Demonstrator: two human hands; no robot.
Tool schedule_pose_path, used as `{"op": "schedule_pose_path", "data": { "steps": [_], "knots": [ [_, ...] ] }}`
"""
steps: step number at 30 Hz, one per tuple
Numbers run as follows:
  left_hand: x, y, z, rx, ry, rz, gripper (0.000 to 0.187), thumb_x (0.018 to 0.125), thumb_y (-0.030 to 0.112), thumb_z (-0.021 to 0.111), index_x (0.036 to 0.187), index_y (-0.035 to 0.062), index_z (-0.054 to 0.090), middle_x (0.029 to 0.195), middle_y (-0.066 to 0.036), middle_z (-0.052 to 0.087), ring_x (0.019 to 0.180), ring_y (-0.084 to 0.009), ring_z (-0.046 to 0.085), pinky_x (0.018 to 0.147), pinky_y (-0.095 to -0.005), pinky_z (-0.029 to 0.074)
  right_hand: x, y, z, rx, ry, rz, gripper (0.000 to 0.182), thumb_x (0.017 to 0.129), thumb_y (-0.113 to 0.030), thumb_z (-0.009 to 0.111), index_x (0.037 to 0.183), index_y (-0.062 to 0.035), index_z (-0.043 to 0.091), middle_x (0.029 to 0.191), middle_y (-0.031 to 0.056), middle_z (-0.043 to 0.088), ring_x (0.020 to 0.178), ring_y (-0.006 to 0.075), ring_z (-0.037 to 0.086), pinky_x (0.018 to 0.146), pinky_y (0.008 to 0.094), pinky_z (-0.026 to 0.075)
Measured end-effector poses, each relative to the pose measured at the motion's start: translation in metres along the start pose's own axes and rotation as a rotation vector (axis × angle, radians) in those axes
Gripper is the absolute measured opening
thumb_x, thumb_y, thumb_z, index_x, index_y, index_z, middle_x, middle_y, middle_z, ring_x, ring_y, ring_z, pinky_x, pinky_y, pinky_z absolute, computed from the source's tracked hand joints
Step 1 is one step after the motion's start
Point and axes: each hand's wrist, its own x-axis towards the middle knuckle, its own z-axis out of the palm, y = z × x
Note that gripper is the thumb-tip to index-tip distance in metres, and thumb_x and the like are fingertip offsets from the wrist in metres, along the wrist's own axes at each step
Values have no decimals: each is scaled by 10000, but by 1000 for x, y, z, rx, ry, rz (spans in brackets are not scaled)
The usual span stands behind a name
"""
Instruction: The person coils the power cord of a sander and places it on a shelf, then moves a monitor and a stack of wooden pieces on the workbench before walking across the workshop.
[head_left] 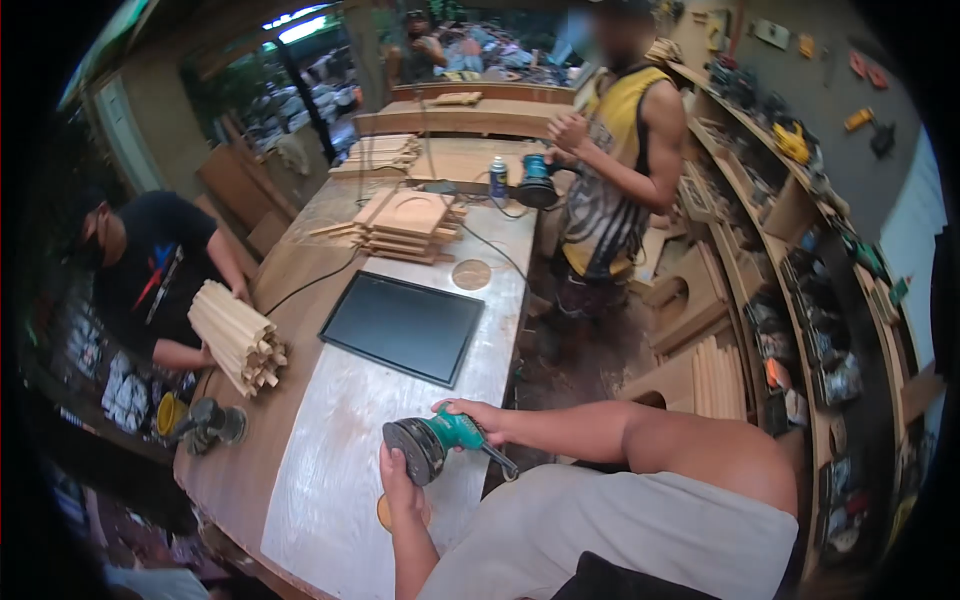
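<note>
A green orbital sander (440,437) is held up over the near end of the table, its dark round pad turned to the left. My right hand (473,418) is wrapped round the sander's green body. My left hand (400,485) grips the pad's lower edge, thumb on the pad face and the other fingers partly hidden. Beyond the sander, a dark rectangular panel (405,326) with a raised rim lies flat. A round wooden disc (384,512) shows partly behind my left wrist.
A person at left holds a bundle of wooden sticks (235,335) near another sander (215,422). A second person stands at right beside a blue sander (537,182). Stacked wooden boards (405,220), a spray can (498,177) and cables occupy the far table; shelves (770,230) line the right.
</note>
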Motion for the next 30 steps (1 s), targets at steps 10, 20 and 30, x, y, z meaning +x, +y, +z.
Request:
{"op": "schedule_pose_path", "data": {
  "steps": [10,20,30],
  "knots": [
    [-3,10,-19,160,13,36,462,955,261,567,1313,21,402,1166,-134,553,1044,-233,572,876,-354,484,50,33,-1,-440,293,-67,319,914,-338,520,1068,-75,617,1081,65,628,989,194,606,798,332,502],
    [-16,11,-2,332,362,-37,517,958,298,562,1317,-25,377,1223,-194,500,1066,-282,562,873,-399,499,83,47,4,-977,327,-225,282,908,-261,534,1059,-55,655,1050,132,666,1008,239,619,891,349,467],
    [12,-9,24,659,183,85,492,952,274,554,1305,-45,428,1257,-185,503,1118,-262,513,975,-365,408,23,15,-42,-928,323,-411,299,880,-224,571,1077,-11,641,1036,135,672,992,221,628,865,330,484]
  ]
}}
